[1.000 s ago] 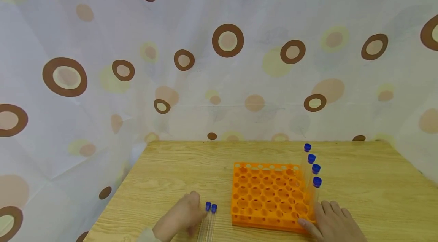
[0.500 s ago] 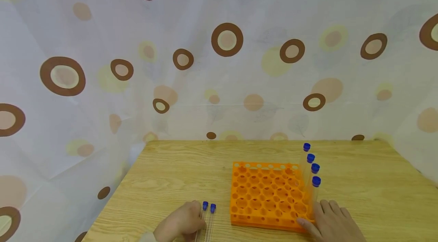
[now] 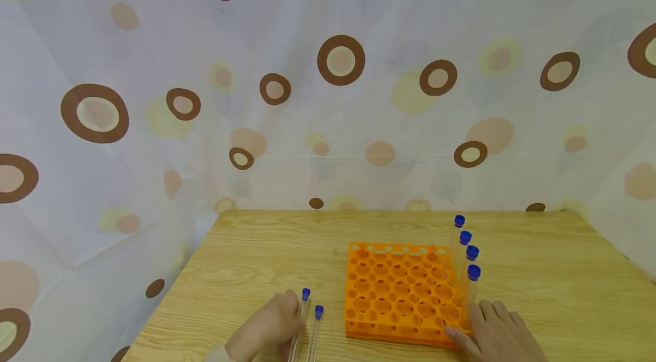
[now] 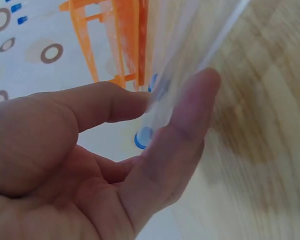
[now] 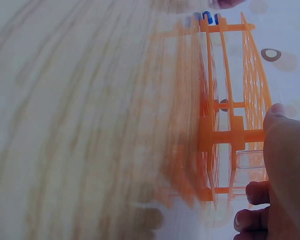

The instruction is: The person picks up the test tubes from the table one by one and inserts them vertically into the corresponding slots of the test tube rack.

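My left hand (image 3: 294, 319) pinches a clear test tube with a blue cap (image 3: 304, 304), lifted at a slant off the wooden table (image 3: 256, 248). In the left wrist view the thumb and a finger of that hand (image 4: 160, 107) close round the blurred tube (image 4: 180, 60). A second capped tube (image 3: 316, 330) lies on the table just right of it. The orange tube rack (image 3: 394, 288) stands in the middle, with several blue-capped tubes (image 3: 467, 262) upright in its right column. My right hand (image 3: 474, 322) rests against the rack's near right corner, fingers straight on the table. The right wrist view shows this hand (image 5: 270, 170) touching the rack (image 5: 225, 135).
A white curtain with brown circles (image 3: 328, 94) hangs behind and around the table. Most of the rack's holes hold nothing. Bare wood stretches left of the rack and along the far edge (image 3: 400, 213).
My left hand has taken hold of the left tube and raised its capped end up and away from the second tube. The right hand and the rack have not moved.
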The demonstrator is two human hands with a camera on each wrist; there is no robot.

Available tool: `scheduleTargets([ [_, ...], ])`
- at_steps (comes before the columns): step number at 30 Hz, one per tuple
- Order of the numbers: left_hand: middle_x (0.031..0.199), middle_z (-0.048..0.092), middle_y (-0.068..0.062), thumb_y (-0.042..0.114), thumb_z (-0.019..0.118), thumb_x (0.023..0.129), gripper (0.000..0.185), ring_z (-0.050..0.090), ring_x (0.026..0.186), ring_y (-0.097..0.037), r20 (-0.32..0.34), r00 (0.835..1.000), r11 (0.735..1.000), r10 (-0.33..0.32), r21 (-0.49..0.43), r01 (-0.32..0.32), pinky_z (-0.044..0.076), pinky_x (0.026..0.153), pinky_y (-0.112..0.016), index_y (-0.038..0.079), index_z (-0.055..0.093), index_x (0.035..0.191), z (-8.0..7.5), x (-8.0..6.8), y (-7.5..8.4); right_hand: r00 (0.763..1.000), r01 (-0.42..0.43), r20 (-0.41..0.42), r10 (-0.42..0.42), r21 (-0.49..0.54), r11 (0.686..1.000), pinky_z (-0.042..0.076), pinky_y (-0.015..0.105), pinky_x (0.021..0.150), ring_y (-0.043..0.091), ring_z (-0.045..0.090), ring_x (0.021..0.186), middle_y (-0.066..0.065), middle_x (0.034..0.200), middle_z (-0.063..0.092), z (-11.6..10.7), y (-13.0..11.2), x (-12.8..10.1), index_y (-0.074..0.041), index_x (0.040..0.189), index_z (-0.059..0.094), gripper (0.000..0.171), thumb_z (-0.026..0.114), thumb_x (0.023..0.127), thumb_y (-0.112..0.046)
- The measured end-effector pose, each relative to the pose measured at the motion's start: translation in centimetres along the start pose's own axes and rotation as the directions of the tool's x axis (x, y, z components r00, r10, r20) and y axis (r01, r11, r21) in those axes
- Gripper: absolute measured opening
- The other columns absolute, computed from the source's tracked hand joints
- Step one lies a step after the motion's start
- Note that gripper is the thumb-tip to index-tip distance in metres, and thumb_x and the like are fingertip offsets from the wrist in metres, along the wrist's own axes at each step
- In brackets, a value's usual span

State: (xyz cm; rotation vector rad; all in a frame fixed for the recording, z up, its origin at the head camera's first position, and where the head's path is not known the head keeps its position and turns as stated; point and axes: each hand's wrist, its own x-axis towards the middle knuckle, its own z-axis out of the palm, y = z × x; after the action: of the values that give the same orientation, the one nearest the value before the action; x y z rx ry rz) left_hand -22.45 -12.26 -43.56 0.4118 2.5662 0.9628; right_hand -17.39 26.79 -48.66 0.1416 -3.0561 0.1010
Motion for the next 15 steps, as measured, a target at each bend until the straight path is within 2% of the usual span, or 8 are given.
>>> scheduleTargets([
  [3,0.074,0.052,-0.007,0.0,0.057,0.087,0.007,0.052,0.047,-0.015,-0.052,0.998,0.998,0.033,-0.044,-0.035,0.039,0.045,-0.024,-0.002,0.05,0.089,-0.4,0.1,0.2,1.0,0.003,-0.003,-0.003,-0.003,1.0,0.028,0.034,0.062,0.02,0.034,0.068,0.002,0.074,0.038,0.1,0.0,0.0,-0.011,0.082,0.046,0.063,0.037,0.095,-0.072],
  [6,0.082,0.056,-0.011,-0.001,0.056,0.088,0.015,0.06,0.047,-0.021,-0.085,0.995,0.992,0.055,-0.11,-0.065,0.048,0.045,-0.029,-0.005,0.049,0.1,-0.8,0.1,0.5,1.0,0.005,-0.003,-0.005,-0.002,1.0,0.028,0.034,0.062,0.02,0.034,0.068,0.002,0.074,0.038,0.1,0.0,0.1,-0.011,0.082,0.046,0.063,0.038,0.095,-0.072],
  [9,0.089,0.054,-0.013,-0.001,0.056,0.091,0.02,0.058,0.049,-0.019,-0.12,0.989,0.981,0.088,-0.159,-0.107,0.053,0.045,-0.032,-0.006,0.047,0.108,-1.2,0.3,1.0,1.0,0.005,-0.001,-0.005,-0.003,1.0,0.028,0.034,0.062,0.02,0.035,0.069,0.002,0.074,0.039,0.1,0.1,0.1,-0.011,0.082,0.046,0.063,0.037,0.095,-0.072],
  [12,0.094,0.05,-0.013,0.001,0.056,0.093,0.023,0.055,0.059,-0.016,-0.171,0.977,0.971,0.128,-0.177,-0.158,0.054,0.048,-0.032,-0.005,0.046,0.113,-1.3,0.6,1.8,1.0,0.005,-0.001,-0.005,-0.007,1.0,0.029,0.035,0.063,0.02,0.036,0.07,0.002,0.075,0.04,0.1,0.1,0.1,-0.011,0.083,0.047,0.063,0.037,0.095,-0.072],
  [15,0.095,0.046,-0.012,0.002,0.056,0.094,0.025,0.054,0.067,-0.017,-0.24,0.954,0.959,0.178,-0.176,-0.223,0.055,0.051,-0.033,-0.004,0.046,0.116,-1.4,0.8,2.9,1.0,0.007,-0.002,-0.007,-0.01,1.0,0.029,0.035,0.063,0.02,0.036,0.07,0.002,0.075,0.04,0.1,0.1,0.1,-0.011,0.083,0.047,0.063,0.038,0.094,-0.072],
])
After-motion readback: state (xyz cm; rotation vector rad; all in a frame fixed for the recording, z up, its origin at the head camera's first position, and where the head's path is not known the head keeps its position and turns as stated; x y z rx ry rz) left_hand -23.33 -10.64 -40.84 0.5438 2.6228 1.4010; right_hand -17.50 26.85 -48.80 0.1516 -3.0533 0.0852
